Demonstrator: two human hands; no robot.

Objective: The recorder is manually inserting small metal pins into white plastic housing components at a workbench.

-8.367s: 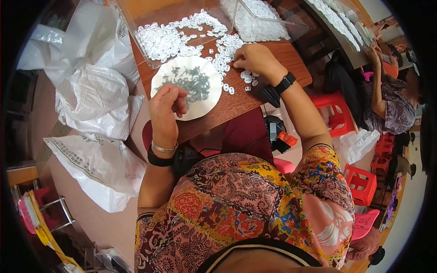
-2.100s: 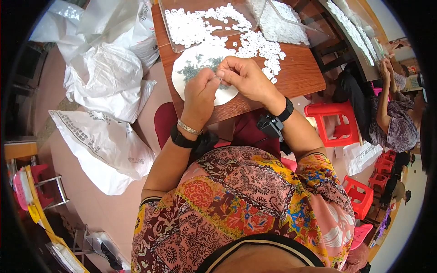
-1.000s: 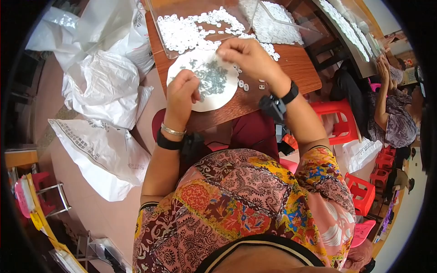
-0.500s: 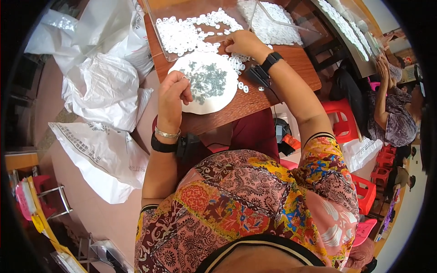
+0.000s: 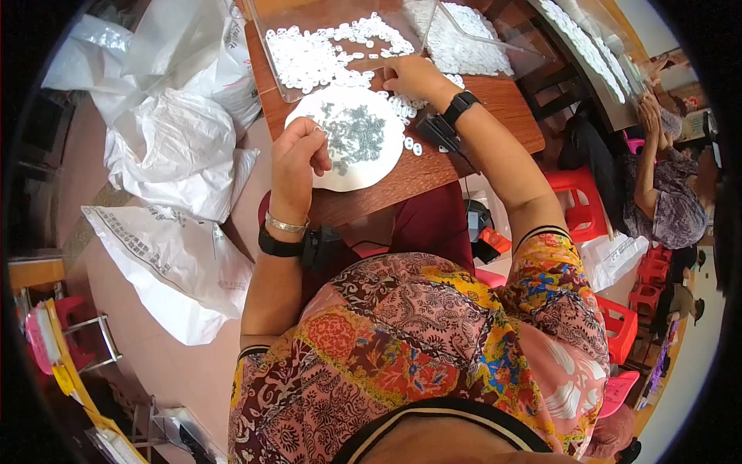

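My left hand [image 5: 297,158] hovers at the left edge of a white round plate [image 5: 359,179], fingers curled and thumb pressed to them; anything pinched there is too small to name. Small dark grey pieces [image 5: 357,135] lie spread over the plate. Beyond its far right side, my right hand [image 5: 416,77] is lowered among loose white oval pieces [image 5: 402,106] with small holes. Its fingers are bent together and their tips are partly hidden, so what they hold does not show. More such white pieces [image 5: 297,62] fill a clear tray behind the plate.
A second clear container [image 5: 468,42] of white pieces stands at the back right of the wooden table [image 5: 506,116]. White sacks [image 5: 174,151] crowd the floor at left. Red stools [image 5: 576,205] and a seated person [image 5: 672,189] are at right.
My left hand has shifted very slightly to the right by the plate. The right hand stays among the white pieces, almost unmoved.
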